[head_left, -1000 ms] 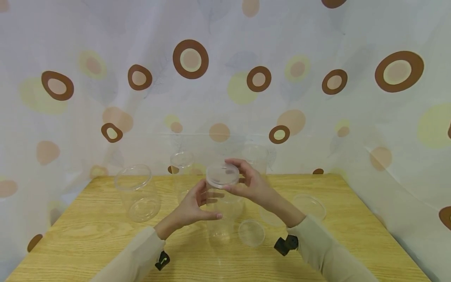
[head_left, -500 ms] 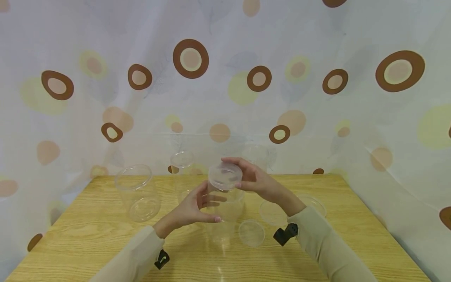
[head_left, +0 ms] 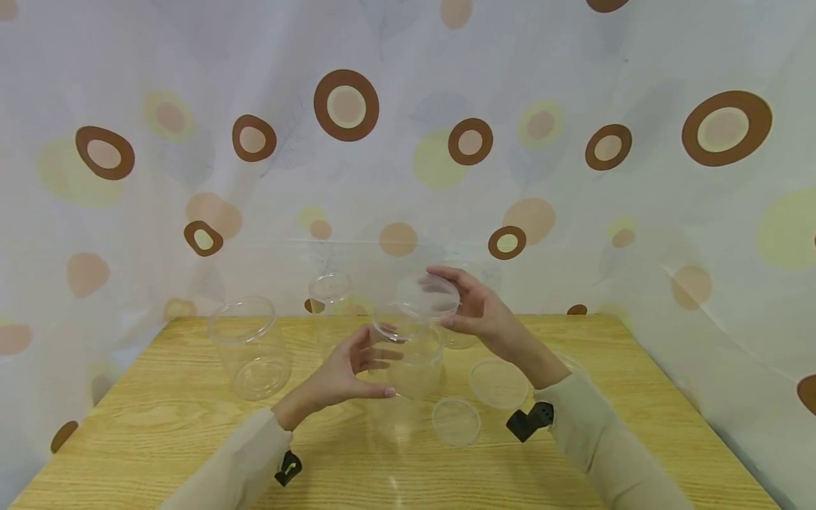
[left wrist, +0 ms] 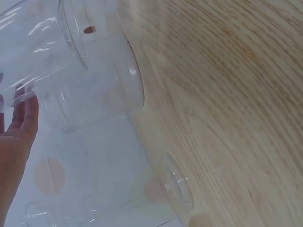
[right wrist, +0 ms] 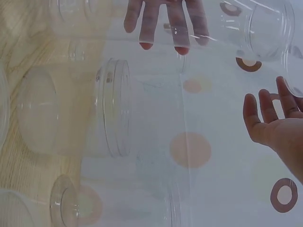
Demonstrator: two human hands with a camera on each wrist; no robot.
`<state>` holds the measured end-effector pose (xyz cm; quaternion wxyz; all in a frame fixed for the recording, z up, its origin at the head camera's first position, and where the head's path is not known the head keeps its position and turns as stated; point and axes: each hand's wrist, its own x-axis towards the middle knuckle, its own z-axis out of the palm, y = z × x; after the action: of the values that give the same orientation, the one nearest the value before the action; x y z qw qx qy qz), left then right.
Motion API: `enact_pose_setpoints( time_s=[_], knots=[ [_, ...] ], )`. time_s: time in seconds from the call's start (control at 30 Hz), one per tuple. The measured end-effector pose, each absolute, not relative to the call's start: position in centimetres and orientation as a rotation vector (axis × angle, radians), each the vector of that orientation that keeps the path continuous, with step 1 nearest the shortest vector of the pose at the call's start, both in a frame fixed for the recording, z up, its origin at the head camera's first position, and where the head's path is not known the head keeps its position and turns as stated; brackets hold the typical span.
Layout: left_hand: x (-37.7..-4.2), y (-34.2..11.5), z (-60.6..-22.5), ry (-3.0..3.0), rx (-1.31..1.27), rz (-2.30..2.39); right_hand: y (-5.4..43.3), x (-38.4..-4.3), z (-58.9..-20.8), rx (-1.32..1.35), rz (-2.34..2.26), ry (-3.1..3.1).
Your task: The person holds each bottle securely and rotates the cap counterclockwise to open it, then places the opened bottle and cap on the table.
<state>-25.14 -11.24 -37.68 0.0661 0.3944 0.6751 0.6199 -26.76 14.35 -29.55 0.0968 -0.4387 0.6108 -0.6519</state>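
My left hand (head_left: 347, 368) grips a clear plastic jar (head_left: 385, 418) from its left side, thumb in front and fingers behind, seen through the wall. In the right wrist view those fingers show through the jar (right wrist: 218, 28). My right hand (head_left: 487, 319) pinches a clear round lid (head_left: 423, 294) between thumb and fingers. The lid is tilted, up and right of the jar's open rim (head_left: 389, 336), overlapping it in the head view. A wider clear jar (head_left: 430, 372) stands just behind the held one.
On the wooden table (head_left: 306, 460), a big open jar (head_left: 248, 354) stands left, a tall narrow one (head_left: 328, 312) at the back. Another jar (head_left: 462, 336) is partly behind my right hand. A small lid (head_left: 455, 422) and a larger one (head_left: 499, 384) lie right. A patterned curtain (head_left: 395, 184) hangs behind.
The lid was on top of the jar; my right hand has lifted it up and right, off the rim. My left hand has stayed on the jar, shifting slightly left.
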Motion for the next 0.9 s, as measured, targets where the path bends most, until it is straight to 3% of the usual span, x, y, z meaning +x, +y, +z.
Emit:
enact_pose_setpoints(
  time_s=[0.9],
  knots=[
    [-25.2, -17.7, -39.1, 2.493, 0.900, 1.803, 24.1, -27.1, -36.5, -0.999, -1.463, 2.277]
  ],
)
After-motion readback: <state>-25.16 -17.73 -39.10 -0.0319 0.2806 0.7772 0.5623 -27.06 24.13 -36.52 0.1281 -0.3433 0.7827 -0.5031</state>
